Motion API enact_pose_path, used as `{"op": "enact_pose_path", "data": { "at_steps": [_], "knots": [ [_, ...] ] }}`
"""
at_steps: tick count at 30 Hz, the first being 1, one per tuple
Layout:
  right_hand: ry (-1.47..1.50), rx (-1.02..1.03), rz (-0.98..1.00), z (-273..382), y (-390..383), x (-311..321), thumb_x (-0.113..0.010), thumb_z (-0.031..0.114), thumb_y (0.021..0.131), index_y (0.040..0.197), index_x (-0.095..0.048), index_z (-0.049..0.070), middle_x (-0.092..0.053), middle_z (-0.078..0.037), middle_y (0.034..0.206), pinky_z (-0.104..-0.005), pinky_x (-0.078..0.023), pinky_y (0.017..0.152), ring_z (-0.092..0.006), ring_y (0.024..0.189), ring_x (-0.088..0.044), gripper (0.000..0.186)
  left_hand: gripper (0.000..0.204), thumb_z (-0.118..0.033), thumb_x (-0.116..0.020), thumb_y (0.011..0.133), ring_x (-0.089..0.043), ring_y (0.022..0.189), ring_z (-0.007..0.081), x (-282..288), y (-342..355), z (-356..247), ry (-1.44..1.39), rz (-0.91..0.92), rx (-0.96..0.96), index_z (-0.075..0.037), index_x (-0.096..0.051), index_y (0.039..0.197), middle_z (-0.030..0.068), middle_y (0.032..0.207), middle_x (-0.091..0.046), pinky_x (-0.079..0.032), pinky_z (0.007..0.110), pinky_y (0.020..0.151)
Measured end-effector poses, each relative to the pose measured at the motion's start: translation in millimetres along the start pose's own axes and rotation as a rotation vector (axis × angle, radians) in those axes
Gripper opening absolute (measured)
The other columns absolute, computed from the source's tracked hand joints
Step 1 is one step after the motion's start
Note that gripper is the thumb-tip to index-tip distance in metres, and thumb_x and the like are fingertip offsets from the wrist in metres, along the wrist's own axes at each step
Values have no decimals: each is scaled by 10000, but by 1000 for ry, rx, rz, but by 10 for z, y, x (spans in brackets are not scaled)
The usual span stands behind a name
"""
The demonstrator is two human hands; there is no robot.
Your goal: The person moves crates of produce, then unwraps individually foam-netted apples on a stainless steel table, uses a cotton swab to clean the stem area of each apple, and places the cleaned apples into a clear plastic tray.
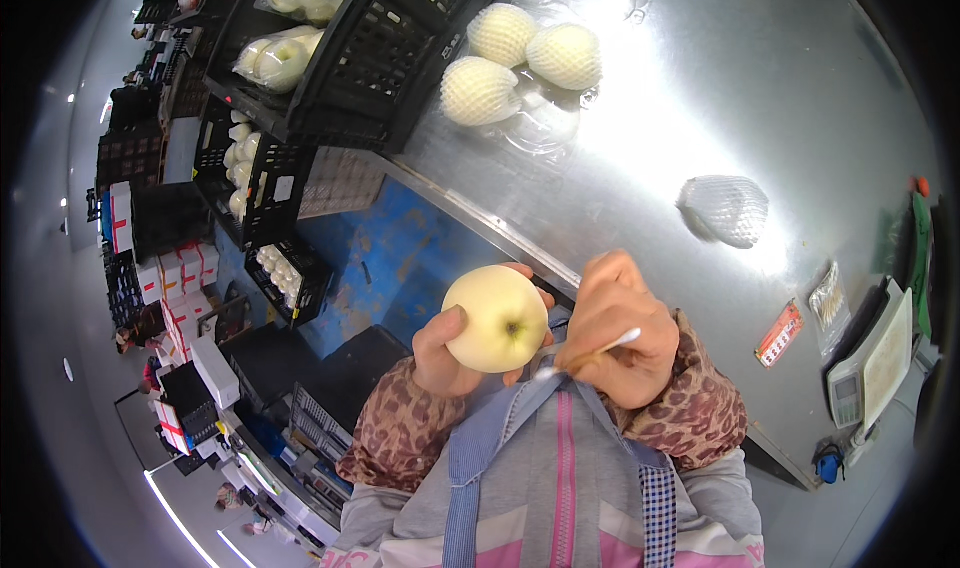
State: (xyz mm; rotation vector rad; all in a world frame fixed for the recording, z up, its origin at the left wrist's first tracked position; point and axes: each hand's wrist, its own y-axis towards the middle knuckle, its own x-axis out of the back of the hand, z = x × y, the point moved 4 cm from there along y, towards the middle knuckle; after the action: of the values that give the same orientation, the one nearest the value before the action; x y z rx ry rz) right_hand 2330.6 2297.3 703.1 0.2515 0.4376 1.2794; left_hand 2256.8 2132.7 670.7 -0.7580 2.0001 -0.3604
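A pale yellow-green apple point(488, 313) rests in my left hand point(440, 353), whose fingers wrap round its side and back. The apple's dimpled end, with a dark centre, faces up toward me. My right hand point(630, 343) pinches a cotton swab point(605, 348) with white tips, just to the right of the apple and apart from it. On the metal table point(640, 158) lies an empty white foam net point(735, 210). Farther off, several fruits in foam nets point(500, 35) sit together in a clear plastic tray point(545, 123).
A black crate point(350, 63) with bagged pale fruit stands at the table's far left. At the right are a weighing scale point(870, 368), a bag of cotton swabs point(830, 303) and a red-and-white packet point(780, 333). More crates point(290, 278) stand on the blue floor point(375, 233).
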Motion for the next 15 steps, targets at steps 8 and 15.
{"op": "enact_pose_path", "data": {
  "at_steps": [8,15],
  "knots": [
    [268,-72,105,-139,-14,-22,-725,109,810,844,-680,67,-643,-21,816,-315,-420,709,-188,767,-541,70,864,-554,-567,796,-612,925,338,85,50,40,-110,46,7,30,-315,1380,256,1191,-517,-517,317,469],
    [239,-251,-49,-301,-119,127,-539,193,970,908,-630,19,-622,-64,861,-310,-437,707,-181,783,-546,205,788,-569,-450,891,-550,1036,372,163,158,97,-449,230,51,18,-310,1398,278,1269,-455,-478,298,481]
  ]
}}
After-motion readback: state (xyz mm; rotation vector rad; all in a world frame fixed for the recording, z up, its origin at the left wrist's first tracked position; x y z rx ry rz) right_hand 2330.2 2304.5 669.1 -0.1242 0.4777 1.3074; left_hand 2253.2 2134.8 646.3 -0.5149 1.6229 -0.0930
